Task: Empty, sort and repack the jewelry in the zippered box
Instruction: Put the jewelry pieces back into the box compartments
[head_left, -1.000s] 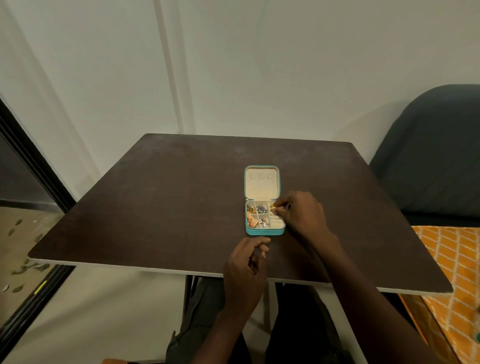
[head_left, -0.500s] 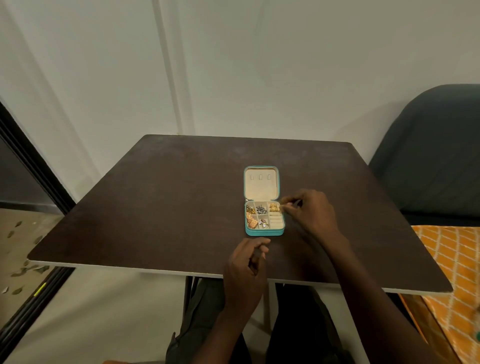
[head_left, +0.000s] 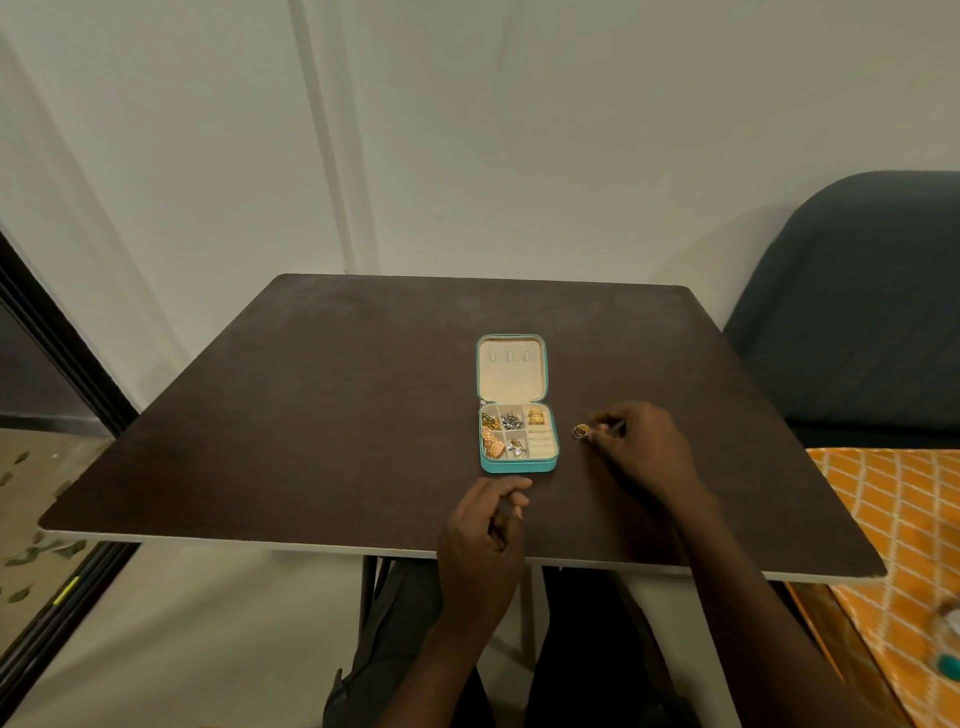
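Observation:
A small teal zippered jewelry box (head_left: 519, 466) lies open on the dark table (head_left: 322, 415), its cream-lined lid (head_left: 510, 371) folded flat away from me. Its compartments hold gold earrings (head_left: 492, 442), silver pieces (head_left: 511, 420) and gold rings (head_left: 535, 414); the ring rolls at the lower right look bare. My right hand (head_left: 641, 441) is on the table to the right of the box, and its fingertips pinch a gold ring (head_left: 581, 431) down at the tabletop. My left hand (head_left: 485, 525) rests loosely curled near the front edge, just in front of the box, and holds nothing.
A dark padded chair (head_left: 857, 322) stands at the right behind the table. An orange patterned cloth (head_left: 904, 545) lies lower right. The table's pale front edge (head_left: 208, 540) is near my body, with a white wall behind the table.
My right hand has lifted a gold ring out of the box's top right compartment and carried it rightward onto the table beside the box. My left hand has not moved.

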